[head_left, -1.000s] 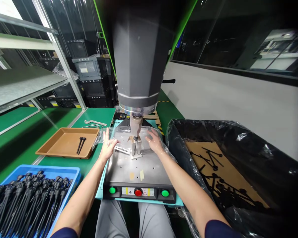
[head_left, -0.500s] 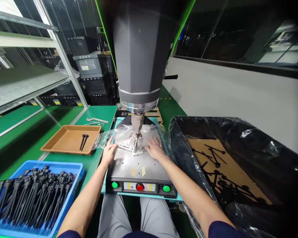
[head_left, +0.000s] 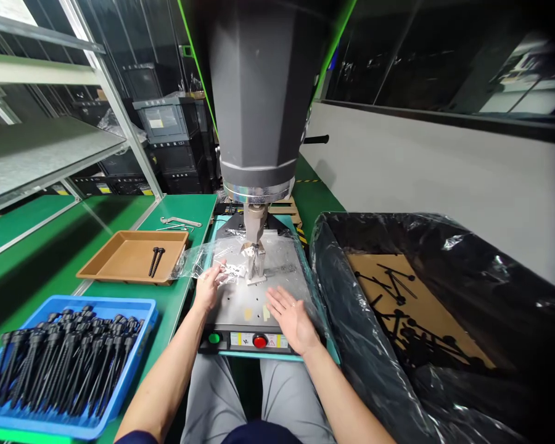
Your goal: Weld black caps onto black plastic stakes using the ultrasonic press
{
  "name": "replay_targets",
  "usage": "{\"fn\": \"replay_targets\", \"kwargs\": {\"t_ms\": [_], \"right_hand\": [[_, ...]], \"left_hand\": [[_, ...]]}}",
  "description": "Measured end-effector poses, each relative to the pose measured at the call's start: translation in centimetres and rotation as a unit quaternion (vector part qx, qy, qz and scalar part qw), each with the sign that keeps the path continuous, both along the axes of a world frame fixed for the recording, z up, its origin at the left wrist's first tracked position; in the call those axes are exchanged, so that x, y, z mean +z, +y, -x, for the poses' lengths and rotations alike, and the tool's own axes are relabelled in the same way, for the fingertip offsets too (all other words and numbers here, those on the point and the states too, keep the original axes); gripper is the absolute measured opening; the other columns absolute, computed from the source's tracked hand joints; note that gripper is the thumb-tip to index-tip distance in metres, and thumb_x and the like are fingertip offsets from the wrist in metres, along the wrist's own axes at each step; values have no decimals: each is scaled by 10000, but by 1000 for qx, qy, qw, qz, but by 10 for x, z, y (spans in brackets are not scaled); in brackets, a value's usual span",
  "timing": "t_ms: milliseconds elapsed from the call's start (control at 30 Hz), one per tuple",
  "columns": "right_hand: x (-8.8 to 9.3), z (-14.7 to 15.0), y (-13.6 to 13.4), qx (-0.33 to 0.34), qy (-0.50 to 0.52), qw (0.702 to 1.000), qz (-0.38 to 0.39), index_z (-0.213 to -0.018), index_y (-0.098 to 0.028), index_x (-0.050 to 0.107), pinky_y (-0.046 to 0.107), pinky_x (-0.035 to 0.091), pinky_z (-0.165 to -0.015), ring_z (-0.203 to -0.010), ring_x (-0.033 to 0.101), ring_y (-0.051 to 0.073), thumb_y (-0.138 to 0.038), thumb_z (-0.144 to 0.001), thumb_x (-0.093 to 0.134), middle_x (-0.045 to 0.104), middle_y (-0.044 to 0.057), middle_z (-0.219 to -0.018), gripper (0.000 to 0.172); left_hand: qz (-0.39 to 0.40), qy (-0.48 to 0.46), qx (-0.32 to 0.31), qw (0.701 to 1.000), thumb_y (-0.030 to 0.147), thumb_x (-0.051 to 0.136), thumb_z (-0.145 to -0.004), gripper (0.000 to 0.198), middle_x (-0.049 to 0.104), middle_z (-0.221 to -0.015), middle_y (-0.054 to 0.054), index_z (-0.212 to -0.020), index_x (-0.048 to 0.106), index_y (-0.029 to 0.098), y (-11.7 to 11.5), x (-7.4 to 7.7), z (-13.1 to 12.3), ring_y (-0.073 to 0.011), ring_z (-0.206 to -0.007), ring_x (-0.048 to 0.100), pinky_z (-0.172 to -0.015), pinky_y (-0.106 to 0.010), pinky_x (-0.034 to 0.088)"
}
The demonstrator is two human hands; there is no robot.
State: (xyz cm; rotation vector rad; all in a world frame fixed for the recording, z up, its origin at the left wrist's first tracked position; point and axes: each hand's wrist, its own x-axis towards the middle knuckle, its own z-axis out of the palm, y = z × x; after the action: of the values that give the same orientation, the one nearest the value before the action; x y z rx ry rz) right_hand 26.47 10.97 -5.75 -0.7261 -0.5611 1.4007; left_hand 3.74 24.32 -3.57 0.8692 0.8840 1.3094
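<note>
My left hand (head_left: 208, 288) is at the left side of the metal plate (head_left: 238, 307), its fingers loosely bent and apart. Its fingertips are at the near edge of a clear plastic bag (head_left: 198, 260); whether they touch it I cannot tell. My right hand (head_left: 293, 317) is open above the plate's front right, fingers stretched out, holding nothing. Between and beyond the hands, a small metal fixture (head_left: 256, 262) stands on the plate, directly under the metal tool head (head_left: 255, 222) of a large grey machine (head_left: 259, 105). The right hand hides the right green button.
A blue crate (head_left: 150, 311) of black long-stemmed parts (head_left: 60, 357) stands at left. Behind it, a brown tray (head_left: 120, 259) holds two black parts (head_left: 156, 262); a wrench (head_left: 182, 221) lies beyond. A black-lined bin (head_left: 351, 333) stands right. Red (head_left: 259, 341) and green (head_left: 214, 338) buttons face me.
My right hand has drawn back toward me from beside the fixture to the plate's front right. My left hand has shifted slightly right, its fingers more bent.
</note>
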Motion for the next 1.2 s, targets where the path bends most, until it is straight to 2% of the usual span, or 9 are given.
{"fn": "replay_targets", "kwargs": {"t_ms": [100, 167, 233, 400, 667, 900, 1000, 1100, 1200], "right_hand": [[12, -1, 6, -62, 137, 981, 123, -962, -201, 705, 440, 479, -1011, -1118, 639, 254, -573, -904, 535, 713, 93, -1109, 413], [16, -4, 11, -98, 152, 967, 179, -894, -183, 696, 350, 537, -925, -989, 689, 198, -389, -980, 469, 733, 75, -1005, 318], [17, -7, 14, -115, 157, 960, 200, -882, -162, 686, 303, 569, -835, -904, 706, 178, -312, -1001, 427, 735, 77, -954, 322], [17, -7, 11, -140, 180, 952, 205, -890, -152, 666, 258, 593, -740, -841, 712, 159, -294, -1014, 412, 732, 71, -909, 316], [11, -8, 9, -141, 192, 949, 205, -925, -141, 640, 258, 609, -730, -846, 713, 166, -318, -1014, 428, 721, 89, -898, 290], [12, -9, 2, -140, 238, 936, 216, -962, -140, 620, 260, 621, -729, -845, 711, 165, -368, -1004, 458, 709, 85, -890, 283], [12, -8, -2, -146, 263, 927, 226, -937, -130, 620, 236, 620, -695, -799, 710, 147, -295, -1001, 481, 702, 68, -848, 224], [7, -8, -4, -150, 250, 927, 237, -868, -146, 623, 190, 604, -618, -709, 698, 115, -128, -965, 507, 691, 32, -785, 153], [-2, -10, -2, -165, 201, 936, 237, -814, -167, 626, 159, 585, -552, -642, 680, 99, -5, -893, 540, 679, 6, -731, 200]], "left_hand": [[25, -9, 8, 1000, 410, 783, -689, 301, 670, -1205, -152, -832, 722, 152, -6, 0, 0, -262, -1106, 618, -839, -345, 523], [27, -16, 11, 999, 408, 793, -675, 311, 689, -1157, -152, -815, 709, 144, -10, 0, 0, -258, -1089, 629, -821, -342, 524], [31, -18, 16, 999, 404, 804, -656, 321, 709, -1098, -148, -803, 699, 139, -13, -1, 1, -252, -1054, 646, -801, -337, 523], [37, 1, 29, 999, 432, 803, -646, 344, 732, -1028, -141, -793, 701, 138, -16, -6, 4, -263, -1045, 653, -794, -333, 507], [40, -8, 17, 999, 413, 777, -681, 293, 710, -1104, -137, -766, 696, 145, -20, -6, 5, -262, -1074, 635, -718, -285, 503], [58, -34, -4, 998, 406, 765, -704, 288, 712, -1077, -111, -840, 693, 162, -27, -6, 5, -215, -961, 662, -697, -279, 528], [79, -53, -3, 996, 388, 788, -688, 288, 709, -1066, -102, -824, 675, 160, -30, -10, 6, -179, -871, 674, -694, -274, 539], [100, -59, 2, 993, 344, 833, -638, 303, 716, -1013, -92, -778, 645, 151, -32, -14, 7, -163, -818, 686, -684, -261, 543], [104, -54, 10, 993, 327, 851, -618, 324, 717, -949, -86, -772, 642, 134, -32, -16, 7, -140, -747, 680, -650, -243, 541]]}}
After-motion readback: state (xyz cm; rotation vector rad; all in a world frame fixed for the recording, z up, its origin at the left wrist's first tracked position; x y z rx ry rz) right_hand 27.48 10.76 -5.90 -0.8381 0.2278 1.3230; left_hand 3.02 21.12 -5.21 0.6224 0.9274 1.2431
